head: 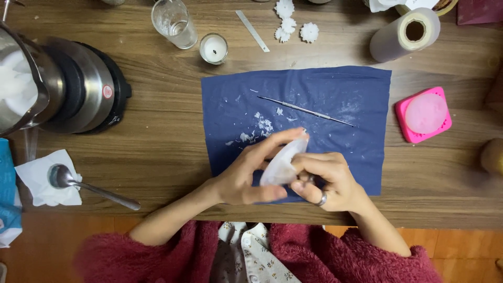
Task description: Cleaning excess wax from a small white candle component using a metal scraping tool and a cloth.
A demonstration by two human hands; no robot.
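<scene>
Both hands meet over the near edge of a dark blue cloth (335, 94). My left hand (246, 175) and my right hand (325, 181), which wears a ring, together grip a pale translucent wax piece (283, 162), thumb and fingers wrapped around it. White wax flakes (262, 128) lie scattered on the cloth just beyond the hands. A thin metal pick (306, 110) rests on the cloth farther back.
A pink mould with a pale wax disc (423, 114) sits right. A steel pot on a hotplate (63, 84), a spoon on tissue (63, 178), a glass (174, 22), a small candle (214, 48), white wax flowers (293, 26) and a paper roll (406, 34) ring the wooden table.
</scene>
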